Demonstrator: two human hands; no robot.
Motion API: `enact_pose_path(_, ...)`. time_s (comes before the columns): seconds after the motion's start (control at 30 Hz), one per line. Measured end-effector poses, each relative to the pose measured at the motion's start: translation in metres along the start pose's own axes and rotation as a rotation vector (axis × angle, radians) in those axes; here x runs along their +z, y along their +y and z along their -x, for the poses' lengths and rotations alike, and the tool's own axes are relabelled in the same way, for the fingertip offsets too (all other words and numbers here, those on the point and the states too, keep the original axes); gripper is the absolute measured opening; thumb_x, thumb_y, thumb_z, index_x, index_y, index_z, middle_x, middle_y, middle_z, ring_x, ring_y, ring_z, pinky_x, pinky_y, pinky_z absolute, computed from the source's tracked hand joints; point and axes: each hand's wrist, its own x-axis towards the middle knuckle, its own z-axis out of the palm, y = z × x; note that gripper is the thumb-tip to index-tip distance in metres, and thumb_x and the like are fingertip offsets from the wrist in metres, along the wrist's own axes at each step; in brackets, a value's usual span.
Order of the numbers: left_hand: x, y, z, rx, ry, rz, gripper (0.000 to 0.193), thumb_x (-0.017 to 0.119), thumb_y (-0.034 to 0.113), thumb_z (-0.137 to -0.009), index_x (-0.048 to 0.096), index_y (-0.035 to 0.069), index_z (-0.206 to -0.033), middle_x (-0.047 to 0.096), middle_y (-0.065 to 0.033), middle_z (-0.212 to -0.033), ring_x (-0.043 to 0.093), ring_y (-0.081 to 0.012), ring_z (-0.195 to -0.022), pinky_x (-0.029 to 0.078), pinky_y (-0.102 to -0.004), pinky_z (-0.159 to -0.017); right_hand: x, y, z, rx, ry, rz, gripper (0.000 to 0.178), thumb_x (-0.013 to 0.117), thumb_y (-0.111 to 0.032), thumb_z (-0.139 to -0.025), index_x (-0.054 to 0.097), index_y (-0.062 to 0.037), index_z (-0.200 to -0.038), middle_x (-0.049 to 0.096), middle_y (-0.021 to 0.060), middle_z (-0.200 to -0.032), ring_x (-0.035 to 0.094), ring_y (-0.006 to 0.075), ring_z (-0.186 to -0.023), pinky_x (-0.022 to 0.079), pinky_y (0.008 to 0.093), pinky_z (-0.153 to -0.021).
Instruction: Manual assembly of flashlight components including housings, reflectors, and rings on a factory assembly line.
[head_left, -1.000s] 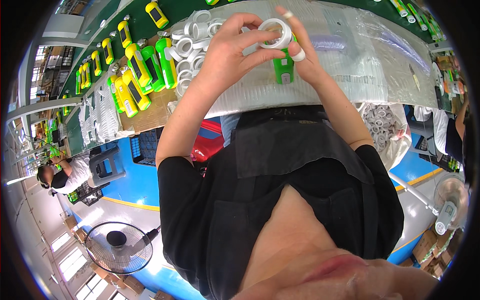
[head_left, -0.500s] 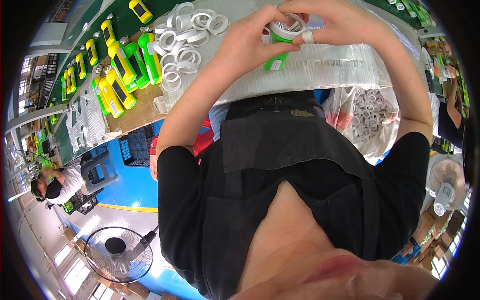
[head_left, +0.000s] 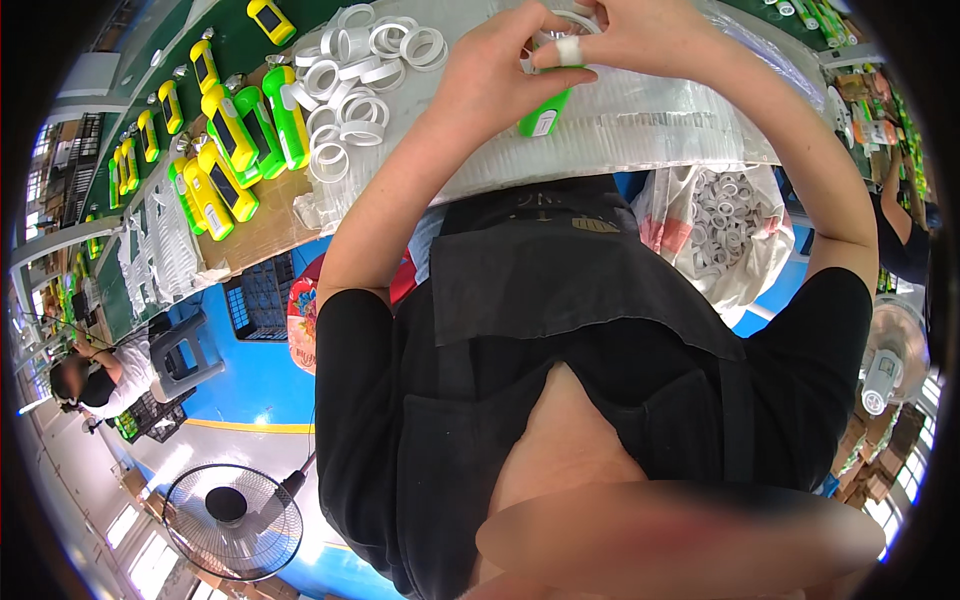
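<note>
At the table's top middle, both my hands are closed around a green flashlight (head_left: 543, 118) with a white ring (head_left: 577, 20) at its upper end. My left hand (head_left: 492, 70) wraps its side, the thumb lying across the body. My right hand (head_left: 645, 40), with white tape (head_left: 568, 51) round one finger, grips the ring end from the right. Fingers cover much of the ring, so how fully it sits on the flashlight is hidden. Left of my hands lies a pile of loose white rings (head_left: 357, 70). Beyond it are several yellow and green flashlights (head_left: 228, 125).
Clear plastic (head_left: 650, 130) covers the table under my hands. Below its front edge, a white sack (head_left: 660, 215) holds many rings. On the left stand a grey stool (head_left: 185, 350), a black crate (head_left: 262, 300) and a fan (head_left: 226, 505). Another person (head_left: 120, 375) sits at far left.
My right-hand fingers have shifted across the ring and now hide more of it. Both hands and the flashlight sit slightly higher in view; the whole view has moved a little.
</note>
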Motion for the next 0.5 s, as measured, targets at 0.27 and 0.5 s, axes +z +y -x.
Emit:
enact_pose_path(0.27,0.007,-0.007,0.003,0.064,0.046,-0.114,0.037,0.084,0.022,-0.07,0.06,0.011,-0.096,0.066,-0.0063,-0.088,0.065,-0.0268,-0.078,0.051,-0.0353,-0.064,0.017,0.008,-0.004,0.023,-0.028,0.042,0.05,0.076,-0.041,-0.077,0.057,0.0005,-0.099,0.063,0.0203,-0.092,0.062,0.036,-0.086,0.048,0.0432,-0.071)
enact_pose_path(0.5,0.015,-0.013,0.002,0.153,0.106,-0.114,0.038,0.084,0.022,-0.069,0.06,0.011,-0.096,0.066,-0.0061,-0.087,0.065,-0.0277,-0.081,0.051,-0.0377,-0.067,0.001,-0.002,-0.008,-0.176,-0.094,-0.012,0.064,0.075,-0.054,-0.072,0.06,0.0012,-0.099,0.064,0.0221,-0.092,0.064,0.0367,-0.085,0.05,0.0427,-0.069)
